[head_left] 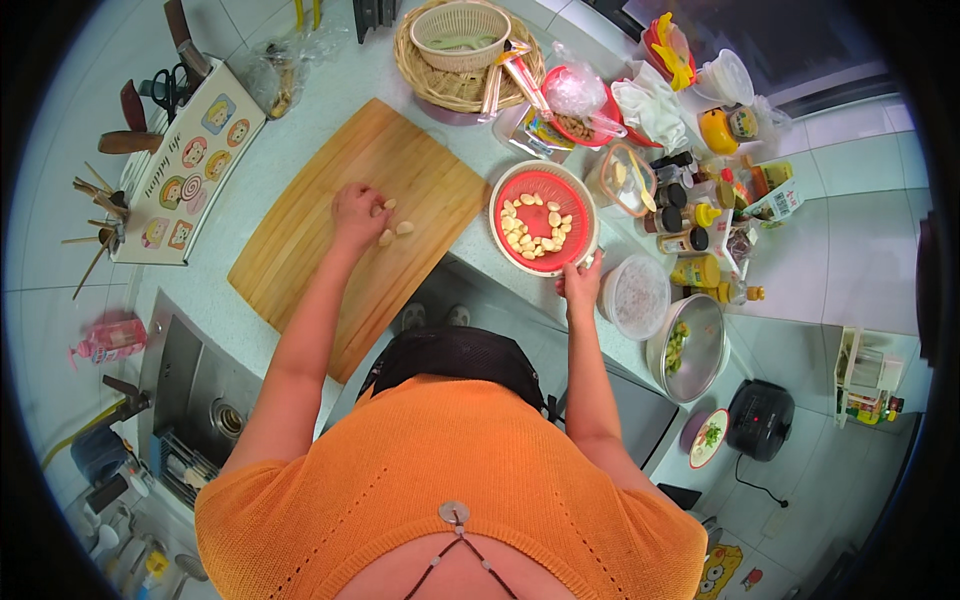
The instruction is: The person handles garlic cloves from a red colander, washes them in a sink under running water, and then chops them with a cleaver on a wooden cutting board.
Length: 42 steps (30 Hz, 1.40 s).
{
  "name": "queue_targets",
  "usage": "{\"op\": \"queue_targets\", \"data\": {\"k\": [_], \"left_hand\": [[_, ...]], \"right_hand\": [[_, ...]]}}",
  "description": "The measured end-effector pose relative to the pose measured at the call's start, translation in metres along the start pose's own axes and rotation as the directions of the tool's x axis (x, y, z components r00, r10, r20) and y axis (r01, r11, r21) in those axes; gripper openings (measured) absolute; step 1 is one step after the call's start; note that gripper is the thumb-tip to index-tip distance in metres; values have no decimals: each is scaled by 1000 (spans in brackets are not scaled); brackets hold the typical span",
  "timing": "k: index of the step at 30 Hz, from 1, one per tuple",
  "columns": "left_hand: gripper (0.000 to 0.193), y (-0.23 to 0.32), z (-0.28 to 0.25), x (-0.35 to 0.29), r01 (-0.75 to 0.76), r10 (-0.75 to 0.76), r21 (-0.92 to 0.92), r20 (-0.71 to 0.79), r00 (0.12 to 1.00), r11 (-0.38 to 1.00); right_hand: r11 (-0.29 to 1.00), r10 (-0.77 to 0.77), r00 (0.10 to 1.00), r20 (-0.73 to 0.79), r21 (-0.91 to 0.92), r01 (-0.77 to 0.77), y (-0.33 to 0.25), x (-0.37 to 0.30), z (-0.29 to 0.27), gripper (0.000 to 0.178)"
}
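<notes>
Left hand (357, 212) on garlic cloves (392, 232); cutting board (300, 250) long axis diagonal.

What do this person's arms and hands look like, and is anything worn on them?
Both forearms are bare, with no gloves, and no watch or rings that I can make out on the left hand or right hand. An orange knitted top covers the shoulders, ending at the upper arms.

A single fisheye view looks steeply down from the person's head, over an orange top (450, 480) onto a kitchen counter (330, 80) that stretches away beyond the fingers. The wooden cutting board (330, 230) beneath the left fingers sits near centre, fairly close. Straight edges bow toward the dark round rim.
</notes>
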State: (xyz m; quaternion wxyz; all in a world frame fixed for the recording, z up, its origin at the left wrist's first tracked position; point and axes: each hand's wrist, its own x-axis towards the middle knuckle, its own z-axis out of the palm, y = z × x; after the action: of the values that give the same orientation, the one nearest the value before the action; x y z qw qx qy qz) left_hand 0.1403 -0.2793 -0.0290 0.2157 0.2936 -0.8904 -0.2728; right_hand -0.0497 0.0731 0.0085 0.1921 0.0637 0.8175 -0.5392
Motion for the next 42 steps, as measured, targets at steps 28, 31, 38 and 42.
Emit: {"op": "queue_targets", "data": {"k": [28,31,38,42], "left_hand": [[30,104,22,-19,-228,211,-254,-94,973,940],[48,64,2,-29,-190,182,-32,-169,969,981],[71,14,24,-39,-185,214,178,-160,964,967],[54,25,45,-24,-189,199,97,-103,975,977]], "right_hand": [[996,76,979,187,39,-85,-1,-8,-10,35],[993,96,964,249,44,-110,1,-8,-19,43],[971,201,936,287,68,-230,-4,-9,-21,44],[958,241,925,294,82,-276,-4,-7,-13,42]]}}
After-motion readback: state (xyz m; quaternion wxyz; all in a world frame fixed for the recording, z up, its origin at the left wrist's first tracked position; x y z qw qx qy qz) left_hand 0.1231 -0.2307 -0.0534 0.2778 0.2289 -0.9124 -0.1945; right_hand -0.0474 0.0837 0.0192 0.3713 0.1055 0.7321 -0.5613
